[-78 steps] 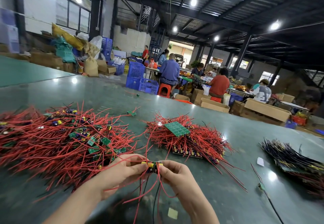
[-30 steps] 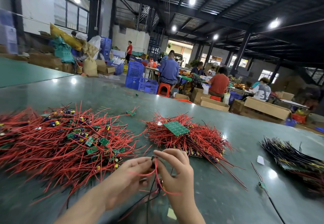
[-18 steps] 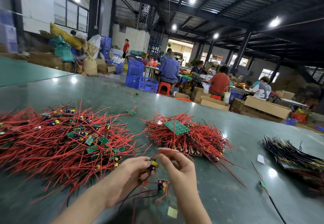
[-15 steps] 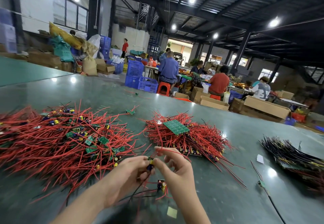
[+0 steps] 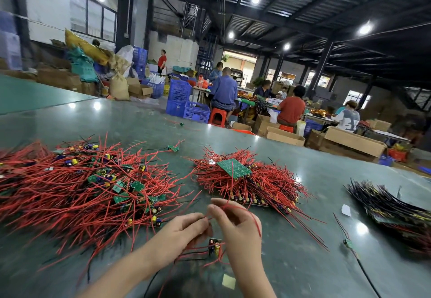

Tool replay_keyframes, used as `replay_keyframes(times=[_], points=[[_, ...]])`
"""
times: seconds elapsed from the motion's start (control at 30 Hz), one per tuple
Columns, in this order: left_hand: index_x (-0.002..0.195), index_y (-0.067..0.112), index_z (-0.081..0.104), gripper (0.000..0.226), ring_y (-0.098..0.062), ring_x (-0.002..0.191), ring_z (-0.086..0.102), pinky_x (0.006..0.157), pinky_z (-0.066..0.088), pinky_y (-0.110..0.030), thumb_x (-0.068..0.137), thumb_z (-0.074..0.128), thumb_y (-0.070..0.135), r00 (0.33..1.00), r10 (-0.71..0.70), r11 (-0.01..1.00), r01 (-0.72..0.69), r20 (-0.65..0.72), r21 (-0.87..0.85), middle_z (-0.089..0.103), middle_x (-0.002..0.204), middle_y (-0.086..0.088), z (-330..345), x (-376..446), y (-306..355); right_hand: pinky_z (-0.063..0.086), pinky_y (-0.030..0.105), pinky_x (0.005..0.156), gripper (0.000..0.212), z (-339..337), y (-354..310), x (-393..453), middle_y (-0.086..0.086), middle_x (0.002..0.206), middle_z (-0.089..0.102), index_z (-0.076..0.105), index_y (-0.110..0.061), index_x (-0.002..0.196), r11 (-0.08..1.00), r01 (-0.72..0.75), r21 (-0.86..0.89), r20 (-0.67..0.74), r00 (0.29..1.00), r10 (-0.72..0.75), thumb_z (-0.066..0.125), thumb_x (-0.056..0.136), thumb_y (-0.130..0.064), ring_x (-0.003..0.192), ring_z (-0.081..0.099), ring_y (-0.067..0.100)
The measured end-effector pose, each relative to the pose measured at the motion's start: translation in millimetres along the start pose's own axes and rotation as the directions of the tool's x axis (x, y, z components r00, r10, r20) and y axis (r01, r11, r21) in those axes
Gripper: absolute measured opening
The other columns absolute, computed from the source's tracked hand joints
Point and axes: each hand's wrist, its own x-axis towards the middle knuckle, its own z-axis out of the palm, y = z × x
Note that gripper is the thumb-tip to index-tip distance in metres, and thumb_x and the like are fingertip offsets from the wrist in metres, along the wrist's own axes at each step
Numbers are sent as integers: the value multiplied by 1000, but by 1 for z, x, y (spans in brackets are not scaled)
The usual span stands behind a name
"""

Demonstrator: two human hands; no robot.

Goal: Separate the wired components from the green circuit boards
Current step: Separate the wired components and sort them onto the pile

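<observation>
Between both hands' pinching fingers [image 5: 211, 209] runs a red wire [image 5: 247, 213], small circuit board [image 5: 214, 246] dangling below.

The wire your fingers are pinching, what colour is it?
Red. The wire arcs from the right hand, clearest in the head view.

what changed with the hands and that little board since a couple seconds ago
The small circuit board, earlier held between both hands, now hangs lower between them. The right hand has come up and pinches a red wire; the left hand meets it at the fingertips. The two red wire piles and the green board stayed put.
</observation>
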Motion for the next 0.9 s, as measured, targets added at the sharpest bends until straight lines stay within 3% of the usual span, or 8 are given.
replay_keyframes(times=[0.1, 0.2, 0.27, 0.4, 0.53, 0.6, 0.77, 0.9], points=[[84, 11, 60, 24, -4, 62, 43, 60, 36, -14, 92, 53, 33, 997, 10, 998, -5, 75, -58, 50, 70, 3, 1, -4, 3, 48, 15, 60, 9, -3, 0, 2, -1, 61, 68, 74, -15, 64, 963, -202, 176, 70, 979, 193, 75, 73, -15, 59, 61, 8], [86, 5, 60, 15, -6, 64, 53, 61, 43, -15, 88, 54, 18, 991, -47, 972, 74, 126, -225, 58, 69, 2, 1, -7, 6, 48, 26, 62, 21, -3, -1, 0, 5, 58, 60, 75, -6, 72, 839, -389, 381, 227, 919, 323, 70, 69, -26, 54, 54, 14], [84, 3, 61, 11, -11, 62, 52, 59, 44, -19, 89, 53, 8, 991, -124, 971, 131, 50, -199, 56, 71, -7, -1, -4, 6, 47, 28, 68, 15, -1, -3, -1, 4, 61, 62, 76, -9, 79, 887, -358, 290, 252, 923, 290, 66, 79, -20, 58, 54, 14], [73, 8, 56, 17, -10, 52, 39, 50, 30, -20, 86, 47, 9, 982, -159, 987, 160, -104, 0, 46, 62, -2, -2, 1, 2, 40, 7, 63, 21, 1, -3, -2, -14, 63, 64, 74, -21, 85, 985, -171, 17, 220, 962, 163, 58, 90, -8, 61, 56, -5], [61, 13, 48, 37, -4, 47, 31, 47, 24, -14, 96, 52, 25, 989, -4, 987, 28, -145, 161, 38, 54, 7, -4, 1, 1, 37, 9, 54, 18, -5, -3, 1, -10, 53, 60, 75, -18, 79, 974, -198, 109, 144, 973, 182, 61, 87, -10, 51, 47, -1], [56, 14, 45, 41, -6, 46, 29, 47, 23, -17, 85, 51, 42, 985, 90, 956, -43, -150, 292, 33, 50, 5, -5, 1, 0, 40, 11, 55, 21, -8, -2, 3, -5, 58, 64, 76, -17, 75, 960, -234, 156, 153, 965, 211, 61, 88, -10, 53, 49, 2], [53, 20, 61, 44, -5, 40, 27, 43, 21, -15, 83, 47, 50, 992, -98, 992, 104, -74, 78, 35, 42, 8, -10, 1, 2, 47, 18, 67, 25, -10, -1, 4, 2, 72, 70, 74, -13, 85, 939, -274, 210, 271, 939, 213, 52, 92, -4, 63, 55, 5], [73, 15, 72, 38, -7, 45, 28, 44, 23, -15, 84, 51, 44, 976, -212, 968, 203, -49, -148, 39, 50, 4, -11, 1, 2, 48, 15, 63, 21, -9, -4, 4, 2, 71, 71, 73, -12, 86, 956, -195, 219, 163, 973, 162, 56, 89, 0, 62, 59, 4]])
